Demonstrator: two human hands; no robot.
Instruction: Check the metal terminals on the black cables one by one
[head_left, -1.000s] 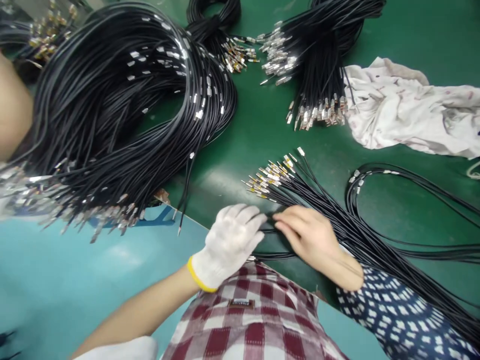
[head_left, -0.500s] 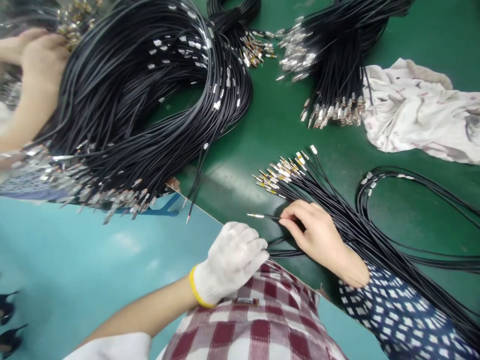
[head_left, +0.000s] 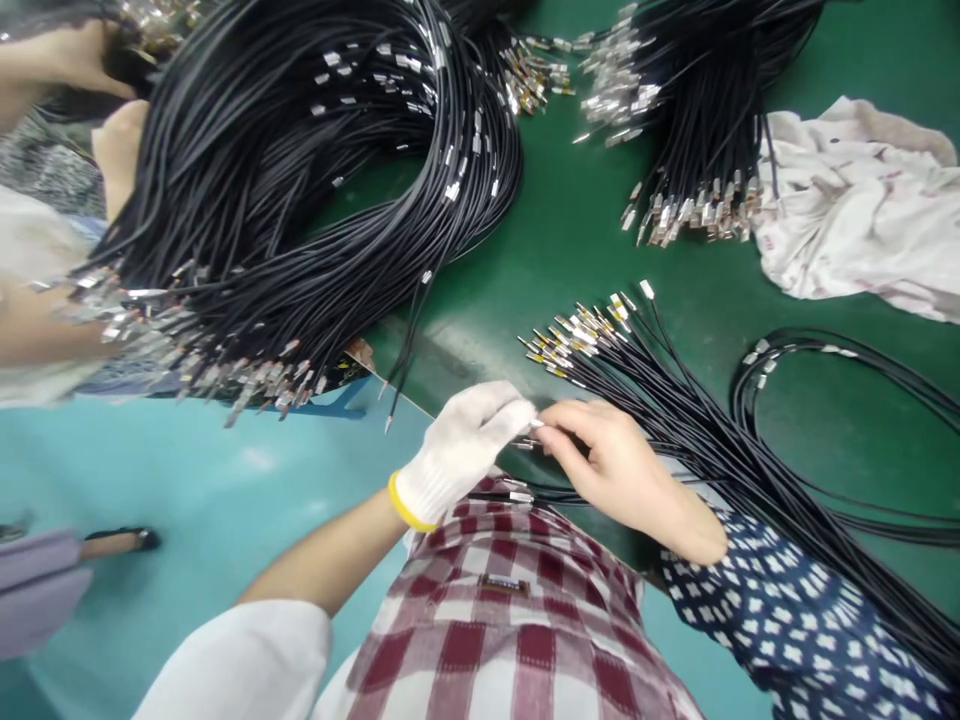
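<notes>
My left hand [head_left: 480, 430], in a white knit glove with a yellow cuff, is closed in a pinch at the tip of a thin black cable. My right hand [head_left: 611, 460], bare, grips the same cable just behind its small pale metal end [head_left: 535, 424]. The fingertips of both hands nearly meet there, so most of the tip is hidden. Below them, other black cables with a white-tagged end [head_left: 519, 492] lie at the table edge against the checked apron. Beside my right hand is a fanned cable bundle [head_left: 645, 375] with silver and yellow ends.
A large looped cable bundle [head_left: 300, 230] overhangs the green table [head_left: 555, 220] at left, near a co-worker's hand [head_left: 71, 60]. More bundled cables [head_left: 705, 130] and a crumpled white cloth [head_left: 847, 210] lie at the back right. A coil of cable [head_left: 750, 390] rests at right.
My left hand has moved up and right to the tip of the cable in my right hand. My right hand has shifted slightly left. The co-worker's hands have moved.
</notes>
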